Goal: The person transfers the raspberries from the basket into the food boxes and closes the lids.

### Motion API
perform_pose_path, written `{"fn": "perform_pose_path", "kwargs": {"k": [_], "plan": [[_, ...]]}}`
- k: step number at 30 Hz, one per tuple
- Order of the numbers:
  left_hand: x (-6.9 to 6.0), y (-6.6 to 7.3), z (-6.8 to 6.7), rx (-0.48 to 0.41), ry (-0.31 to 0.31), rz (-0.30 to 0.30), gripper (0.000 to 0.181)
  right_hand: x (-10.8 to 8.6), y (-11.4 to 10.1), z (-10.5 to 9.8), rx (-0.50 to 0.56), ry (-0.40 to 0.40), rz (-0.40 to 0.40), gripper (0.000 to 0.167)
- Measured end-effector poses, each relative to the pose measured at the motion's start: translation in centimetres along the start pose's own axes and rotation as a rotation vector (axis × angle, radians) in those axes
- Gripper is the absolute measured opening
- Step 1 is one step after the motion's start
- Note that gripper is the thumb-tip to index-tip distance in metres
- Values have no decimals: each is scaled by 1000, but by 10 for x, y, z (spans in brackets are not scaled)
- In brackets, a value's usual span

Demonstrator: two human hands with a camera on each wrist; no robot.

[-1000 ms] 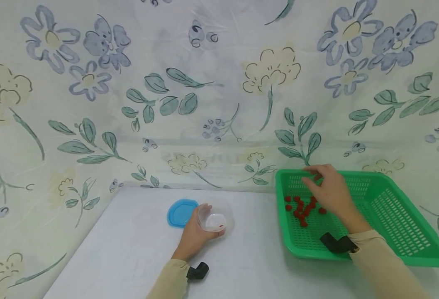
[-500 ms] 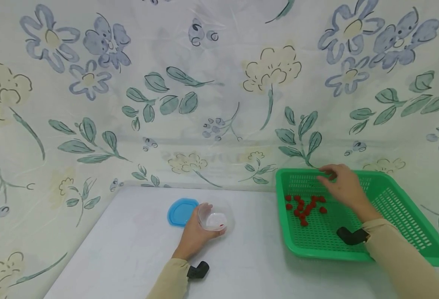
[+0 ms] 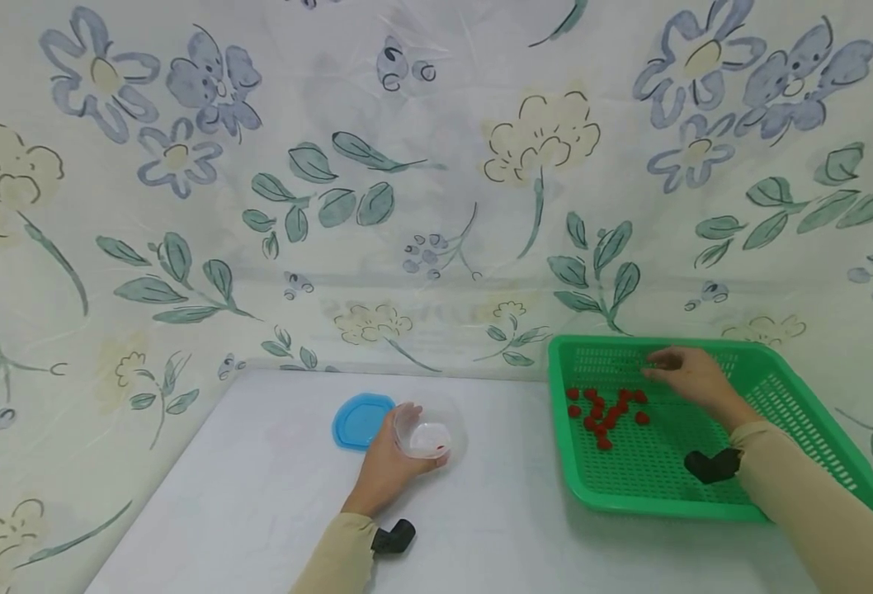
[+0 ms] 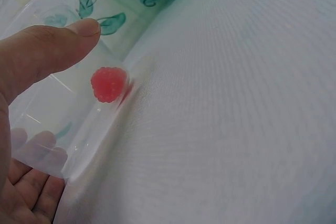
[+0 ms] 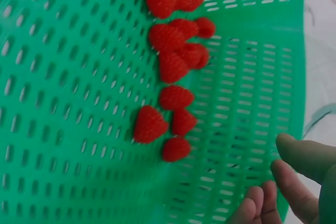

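My left hand (image 3: 386, 472) holds a clear plastic container (image 3: 423, 444) on the white table, thumb on the near side and fingers round the far side. Inside it, the left wrist view shows one red raspberry (image 4: 109, 84) low against the wall. My right hand (image 3: 698, 381) hovers over a green plastic basket (image 3: 629, 502) near its back wall, fingers loosely bent with nothing between them. Several raspberries (image 3: 610, 421) lie in the basket's left part, to the left of that hand. In the right wrist view they form a loose row (image 5: 167, 38), apart from the fingertips.
A blue lid (image 3: 360, 422) lies flat on the table just left of the container, partly behind my left hand. The white table (image 3: 496, 511) meets a hanging floral cloth (image 3: 436, 206) at the back. The basket has raised, slotted walls.
My right hand has moved right and slightly down over the basket, uncovering raspberries that it hid before. The left hand and the container have stayed put.
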State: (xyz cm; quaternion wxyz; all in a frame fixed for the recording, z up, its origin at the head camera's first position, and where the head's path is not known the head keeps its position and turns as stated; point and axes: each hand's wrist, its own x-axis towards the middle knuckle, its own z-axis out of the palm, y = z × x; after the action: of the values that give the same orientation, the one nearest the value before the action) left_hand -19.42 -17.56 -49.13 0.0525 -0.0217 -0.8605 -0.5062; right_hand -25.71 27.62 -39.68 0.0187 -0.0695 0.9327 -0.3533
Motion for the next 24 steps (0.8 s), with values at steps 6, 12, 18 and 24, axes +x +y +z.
{"fn": "perform_pose_path", "kwargs": {"k": [6,12,18,24], "plan": [[1,-2,0,3,5,10,101,1,6,0,4,-55,34,50],[0,-1,0,-4,2,6,100,4,11,1,-40,-141,56,45],[0,-1,0,-19,5,19,100,6,12,3,-73,-173,68,40],[0,-1,-1,-16,0,17,100,9,11,6,-108,-189,92,37]]}}
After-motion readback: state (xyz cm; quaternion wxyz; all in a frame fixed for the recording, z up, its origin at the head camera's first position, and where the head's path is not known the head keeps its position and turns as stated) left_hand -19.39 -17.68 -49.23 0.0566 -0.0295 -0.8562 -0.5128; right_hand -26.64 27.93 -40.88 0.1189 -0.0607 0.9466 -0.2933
